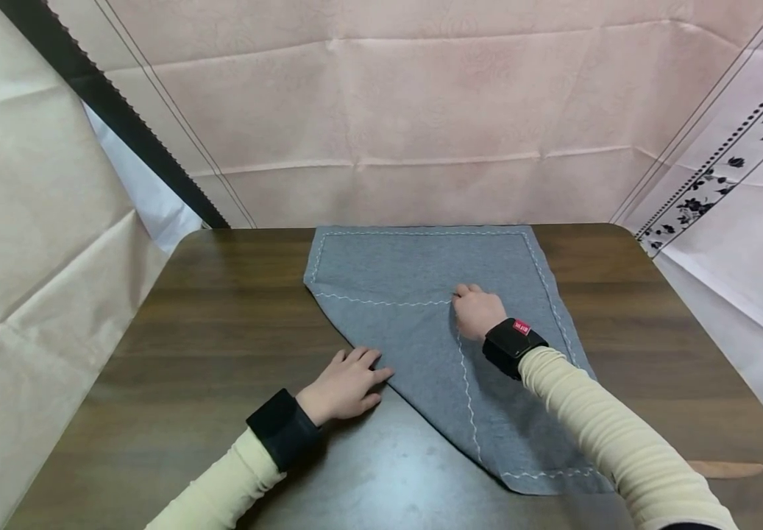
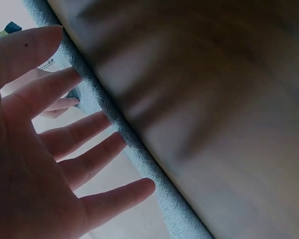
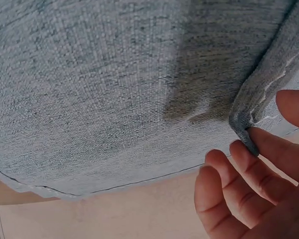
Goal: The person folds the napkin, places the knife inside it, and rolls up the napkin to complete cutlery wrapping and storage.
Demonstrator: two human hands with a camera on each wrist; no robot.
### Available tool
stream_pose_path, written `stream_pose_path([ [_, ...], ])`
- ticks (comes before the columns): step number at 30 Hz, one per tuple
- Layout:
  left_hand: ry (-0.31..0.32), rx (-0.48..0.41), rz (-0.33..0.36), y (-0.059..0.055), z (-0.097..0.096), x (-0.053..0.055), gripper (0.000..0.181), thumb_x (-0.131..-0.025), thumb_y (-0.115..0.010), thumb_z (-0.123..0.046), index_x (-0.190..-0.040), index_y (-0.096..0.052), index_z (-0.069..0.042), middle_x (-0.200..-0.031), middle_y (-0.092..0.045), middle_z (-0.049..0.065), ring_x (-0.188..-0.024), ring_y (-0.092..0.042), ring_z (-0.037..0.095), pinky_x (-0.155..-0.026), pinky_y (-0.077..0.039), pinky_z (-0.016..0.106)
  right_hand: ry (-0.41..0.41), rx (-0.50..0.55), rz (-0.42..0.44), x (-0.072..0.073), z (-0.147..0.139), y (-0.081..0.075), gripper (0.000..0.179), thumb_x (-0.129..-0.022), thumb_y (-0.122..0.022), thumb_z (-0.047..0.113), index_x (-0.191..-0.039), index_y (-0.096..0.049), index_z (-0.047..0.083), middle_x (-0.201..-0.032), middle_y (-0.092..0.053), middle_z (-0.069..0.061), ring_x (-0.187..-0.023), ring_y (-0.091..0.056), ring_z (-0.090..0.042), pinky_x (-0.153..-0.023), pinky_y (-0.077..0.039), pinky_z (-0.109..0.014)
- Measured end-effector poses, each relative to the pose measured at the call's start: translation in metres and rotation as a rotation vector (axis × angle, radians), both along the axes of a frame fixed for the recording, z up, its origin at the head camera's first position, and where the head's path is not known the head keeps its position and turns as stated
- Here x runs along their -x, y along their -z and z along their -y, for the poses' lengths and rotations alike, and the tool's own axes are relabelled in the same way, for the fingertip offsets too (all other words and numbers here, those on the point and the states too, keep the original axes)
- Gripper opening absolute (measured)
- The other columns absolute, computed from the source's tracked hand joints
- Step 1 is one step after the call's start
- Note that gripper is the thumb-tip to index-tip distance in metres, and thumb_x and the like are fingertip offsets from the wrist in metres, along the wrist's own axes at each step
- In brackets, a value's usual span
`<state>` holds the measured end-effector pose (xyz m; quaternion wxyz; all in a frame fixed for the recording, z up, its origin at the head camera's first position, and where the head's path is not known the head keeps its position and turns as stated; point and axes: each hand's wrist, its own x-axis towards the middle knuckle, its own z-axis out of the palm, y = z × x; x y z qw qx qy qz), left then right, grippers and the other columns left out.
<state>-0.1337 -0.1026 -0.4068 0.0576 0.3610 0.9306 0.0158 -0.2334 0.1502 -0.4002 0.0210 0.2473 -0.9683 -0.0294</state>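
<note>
A blue-grey cloth (image 1: 407,265) with a wavy white stitched line near its edges lies on the table, one corner folded in diagonally over the rest. My right hand (image 1: 477,313) is at the tip of that turned-over corner. In the right wrist view, the cloth corner (image 3: 247,137) sits between the fingers of the right hand (image 3: 254,186), with the thumb apart from it. My left hand (image 1: 348,383) rests at the diagonal folded edge, fingers spread. The left wrist view shows the left hand's straight fingertips (image 2: 144,186) along the fold (image 2: 114,119).
The brown wooden table (image 1: 222,316) has rounded far corners. A thin wooden piece (image 1: 728,469) lies at the right, partly hidden by the right sleeve. Pale creased sheets (image 1: 421,110) hang behind the table and at both sides.
</note>
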Motion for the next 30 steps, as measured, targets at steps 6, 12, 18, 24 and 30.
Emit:
stream_pose_path([
  [6, -0.012, 0.019, 0.005, 0.002, -0.005, 0.004, 0.041, -0.089, -0.058, -0.031, -0.127, -0.055, -0.018, -0.132, -0.043, 0.013, -0.121, -0.039, 0.029, -0.092, -0.035, 0.052, 0.027, -0.024, -0.004, 0.004, -0.001, -0.003, 0.022, -0.084, -0.059, 0.005, -0.105, -0.064, -0.001, -0.108, -0.053, -0.015, -0.098, -0.051, -0.031, -0.066, -0.049, -0.044],
  [12, 0.013, 0.032, -0.013, 0.001, -0.010, 0.006, 0.042, -0.089, -0.058, -0.032, -0.129, -0.054, -0.019, -0.132, -0.043, 0.012, -0.120, -0.039, 0.028, -0.092, -0.036, 0.051, 0.062, -0.059, -0.001, 0.006, -0.004, -0.007, 0.022, -0.084, -0.058, 0.005, -0.104, -0.064, -0.002, -0.107, -0.052, -0.015, -0.098, -0.051, -0.031, -0.066, -0.049, -0.045],
  [18, 0.024, 0.032, -0.027, 0.002, -0.013, 0.008, 0.042, -0.089, -0.058, -0.032, -0.129, -0.054, -0.020, -0.131, -0.044, 0.012, -0.120, -0.040, 0.027, -0.091, -0.037, 0.050, 0.089, -0.064, 0.003, 0.014, -0.012, -0.004, 0.026, -0.088, -0.052, 0.006, -0.111, -0.062, -0.003, -0.117, -0.050, -0.015, -0.106, -0.049, -0.032, -0.068, -0.049, -0.048],
  [24, 0.024, 0.033, -0.010, 0.001, -0.016, 0.009, 0.042, -0.089, -0.057, -0.033, -0.129, -0.054, -0.019, -0.133, -0.043, 0.012, -0.122, -0.038, 0.028, -0.092, -0.036, 0.051, 0.121, -0.055, 0.010, 0.019, -0.018, -0.002, 0.029, -0.090, -0.052, 0.012, -0.112, -0.061, -0.004, -0.114, -0.050, -0.017, -0.105, -0.048, -0.033, -0.070, -0.047, -0.049],
  [30, 0.018, 0.046, -0.008, 0.002, -0.020, 0.009, 0.042, -0.090, -0.056, -0.033, -0.130, -0.052, -0.020, -0.133, -0.043, 0.011, -0.123, -0.037, 0.027, -0.092, -0.036, 0.051, 0.147, -0.041, -0.002, 0.022, -0.022, -0.002, 0.031, -0.089, -0.056, 0.021, -0.107, -0.062, -0.004, -0.112, -0.050, -0.017, -0.102, -0.049, -0.033, -0.070, -0.047, -0.049],
])
